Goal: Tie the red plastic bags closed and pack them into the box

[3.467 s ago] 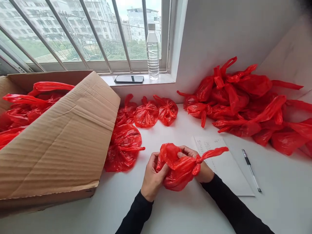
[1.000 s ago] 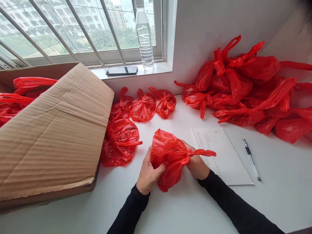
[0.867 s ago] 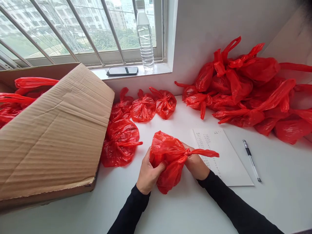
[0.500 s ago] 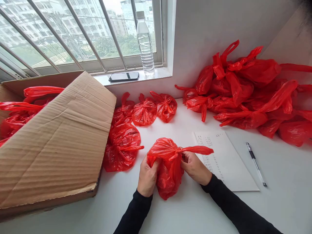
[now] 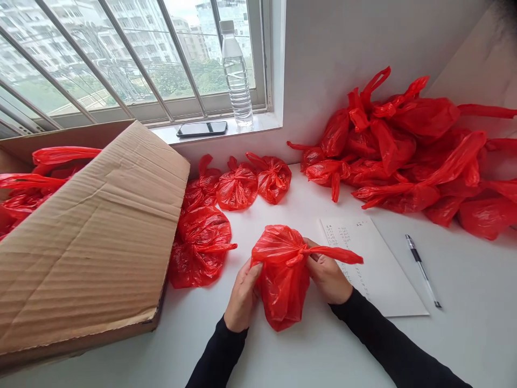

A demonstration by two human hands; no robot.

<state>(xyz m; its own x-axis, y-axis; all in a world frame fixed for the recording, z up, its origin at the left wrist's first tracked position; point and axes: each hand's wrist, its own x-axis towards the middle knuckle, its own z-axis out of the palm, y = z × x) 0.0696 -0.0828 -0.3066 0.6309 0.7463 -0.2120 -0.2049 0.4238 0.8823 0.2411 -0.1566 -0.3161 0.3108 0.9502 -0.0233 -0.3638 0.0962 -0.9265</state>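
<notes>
A knotted red plastic bag is held up above the white table between both my hands. My left hand grips its left side, the thumb on the front and the other fingers partly behind. My right hand closes on the bag's right side, just below the knot; some of its fingers are hidden by the plastic. The tied end sticks out to the right over that hand. What the bag contains cannot be made out. Close to my left hand lies another tied red bag.
A cardboard box with red bags inside stands at left. Three small tied bags line the wall. A heap of red bags fills the back right. Paper with writing and a pen lie right; a phone and bottle sit on the sill.
The held bag has turned slightly and shifted a little to the right, its tied end now reaching further right. My left hand's grip has moved along the bag's side. The view has shifted slightly.
</notes>
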